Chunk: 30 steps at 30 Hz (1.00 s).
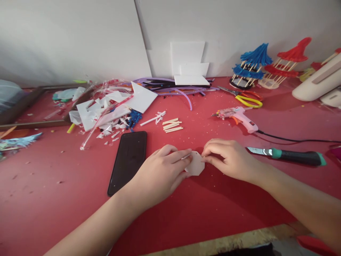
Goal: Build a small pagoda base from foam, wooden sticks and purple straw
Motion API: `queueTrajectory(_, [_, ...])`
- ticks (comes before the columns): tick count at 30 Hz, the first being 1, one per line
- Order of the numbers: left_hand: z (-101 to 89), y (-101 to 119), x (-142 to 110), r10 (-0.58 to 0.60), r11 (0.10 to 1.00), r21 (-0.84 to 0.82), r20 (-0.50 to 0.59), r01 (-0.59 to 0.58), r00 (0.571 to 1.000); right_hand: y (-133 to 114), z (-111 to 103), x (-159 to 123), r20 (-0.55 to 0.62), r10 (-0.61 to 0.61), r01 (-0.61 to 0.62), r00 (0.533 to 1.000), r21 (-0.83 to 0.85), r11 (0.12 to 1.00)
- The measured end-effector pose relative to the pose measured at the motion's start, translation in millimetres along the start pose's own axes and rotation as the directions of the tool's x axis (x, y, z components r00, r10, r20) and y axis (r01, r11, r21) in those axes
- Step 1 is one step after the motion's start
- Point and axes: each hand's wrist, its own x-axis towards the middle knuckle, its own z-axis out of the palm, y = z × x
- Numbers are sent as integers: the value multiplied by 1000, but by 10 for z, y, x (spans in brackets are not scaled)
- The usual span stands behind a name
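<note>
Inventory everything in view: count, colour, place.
White piece: one, white, front centre.
Sticks: several, pale, centre.
Phone: one, black, centre left.
Glue gun: one, pink, right of centre.
Knife: one, black and green, right.
Scissors: one pair, red and yellow handles, back right.
Roofed models: at least two, blue and red, back right.
Beige object: one, beige, right edge.
Strips: many, mostly purple and black, back centre.
Boards: several, white, back centre.
Scraps: many, mostly white, back left.
Frame: one, brown, left.
Table: one, red, underneath.
Left hand: one, bare, holding the white piece.
Right hand: one, bare, at its right edge.
</note>
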Motion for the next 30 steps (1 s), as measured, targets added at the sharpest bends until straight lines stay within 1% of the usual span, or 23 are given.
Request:
queueTrajectory(4, [5,-4,-3,-3,1000,-1,-5,3,1000,-10,-9,7,16,26,-26,1000,21,999])
queueTrajectory(8, [11,-1,-7,-12,1000,-1,13,12,1000,-17,-29,6,47,55,-57,997,60,997])
queueTrajectory(11, [10,7,1,-20,1000,-8,14,20,1000,-36,-33,4,46,55,-56,997,29,998])
queueTrajectory(16, [9,5,10,-21,999,-34,5,22,1000,-63,3,-1,32,40,-38,999,-74,997])
queueTrajectory(19, [12,0,5,-17,999,-34,-6,17,1000,-69,8,-5,23,40,-39,999,-47,998])
queueTrajectory(23, [15,1,1,-15,1000,-25,-15,15,1000,-75,-5,-11,55,60,-61,997,16,998])
queueTrajectory(28, [11,-2,13,21,1000,-12,-27,-22,999,-65,30,-3,18,56,-54,998,-67,996])
queueTrajectory(30, [11,0,12,25,1000,-2,-18,-25,1000,-66,34,2,19,57,-56,998,-69,996])
